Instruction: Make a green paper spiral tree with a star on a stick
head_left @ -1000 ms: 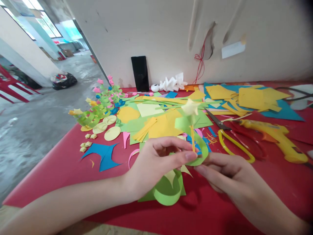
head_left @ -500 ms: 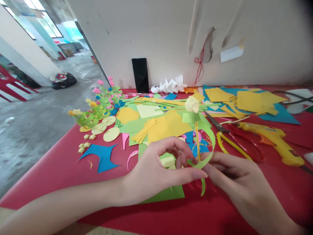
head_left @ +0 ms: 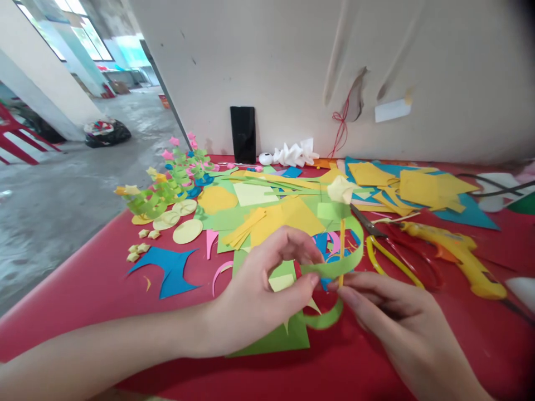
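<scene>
Work in hand: a curled green paper strip (head_left: pixel 334 267) is being wound in a spiral around a thin yellow paper stick (head_left: pixel 341 245) topped with a pale yellow folded paper star (head_left: pixel 341 190).

Left hand: the left hand (head_left: pixel 267 289) is closed in a pinch on the green strip, thumb and forefinger pressed together at the strip's near end, just left of the stick.

Right hand: the right hand (head_left: pixel 393 323) is closed around the foot of the stick, which is held upright between fingertips; the exact grip under the strip cannot be told.

Where the piece is: it is held above the red tabletop (head_left: pixel 104 289), just in front of the heap of yellow and green paper sheets (head_left: pixel 276 214).

Done so far: the star is seated on the stick, and the upper part of the strip is already looped around the stick below the star.

Left to do: the lower tail of the strip hangs loose below the hands and is judged not yet wound or fixed.

Finished pieces: a row of green paper spirals with stars (head_left: pixel 163 189) is laid at the far left of the heap.

Tools: yellow-handled scissors (head_left: pixel 388 250) and a yellow glue gun (head_left: pixel 455 250) are lying to the right of the stick, untouched.

Under the hands: a flat green paper sheet (head_left: pixel 284 337) is lying on the tabletop.
</scene>
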Demonstrator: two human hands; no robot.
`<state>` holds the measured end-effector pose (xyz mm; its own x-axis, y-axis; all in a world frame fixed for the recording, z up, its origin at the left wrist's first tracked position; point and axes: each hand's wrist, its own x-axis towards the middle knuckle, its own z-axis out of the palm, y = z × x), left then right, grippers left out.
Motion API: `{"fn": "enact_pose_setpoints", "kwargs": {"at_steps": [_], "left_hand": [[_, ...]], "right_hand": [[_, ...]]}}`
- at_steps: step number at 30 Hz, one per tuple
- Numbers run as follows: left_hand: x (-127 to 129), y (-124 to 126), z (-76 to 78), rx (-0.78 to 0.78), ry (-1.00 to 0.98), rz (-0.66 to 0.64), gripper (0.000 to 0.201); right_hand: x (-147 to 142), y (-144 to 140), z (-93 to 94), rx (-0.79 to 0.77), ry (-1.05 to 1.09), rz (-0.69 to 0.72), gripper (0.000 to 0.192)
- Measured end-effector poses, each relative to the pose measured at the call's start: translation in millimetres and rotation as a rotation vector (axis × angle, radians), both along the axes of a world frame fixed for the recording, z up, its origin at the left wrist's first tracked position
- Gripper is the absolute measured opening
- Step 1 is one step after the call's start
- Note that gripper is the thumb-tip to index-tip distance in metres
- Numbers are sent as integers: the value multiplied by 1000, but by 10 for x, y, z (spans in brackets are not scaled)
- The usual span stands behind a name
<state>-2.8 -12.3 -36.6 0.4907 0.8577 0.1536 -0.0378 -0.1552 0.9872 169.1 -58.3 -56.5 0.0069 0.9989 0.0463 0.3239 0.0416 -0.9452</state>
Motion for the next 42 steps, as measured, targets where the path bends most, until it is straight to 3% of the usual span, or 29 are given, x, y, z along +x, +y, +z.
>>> {"fn": "enact_pose_setpoints", "kwargs": {"at_steps": [5, 9, 13, 18, 25, 36, 42], "left_hand": [[-32, 6, 14, -4, 57, -51, 38], [-66, 25, 9, 20, 25, -77, 53], [-77, 44, 27, 126, -13, -58, 43], [-72, 46, 21, 132, -13, 77, 38], [-36, 6, 22, 136, -90, 63, 16], [7, 15, 16, 63, -143, 131, 22], [-5, 0, 60, 21, -244, 65, 24]], "right_hand": [[-58, -1, 40, -65, 109, -68, 19], [-30, -3, 27, -13, 24, -64, 18], [13, -3, 3, 46, -66, -26, 18], [18, -9, 5, 135, -190, -34, 16], [8, -7, -1, 199, -224, -23, 15], [9, -35, -55, 160, -219, 22, 15], [22, -14, -68, 107, -188, 52, 17]]}}
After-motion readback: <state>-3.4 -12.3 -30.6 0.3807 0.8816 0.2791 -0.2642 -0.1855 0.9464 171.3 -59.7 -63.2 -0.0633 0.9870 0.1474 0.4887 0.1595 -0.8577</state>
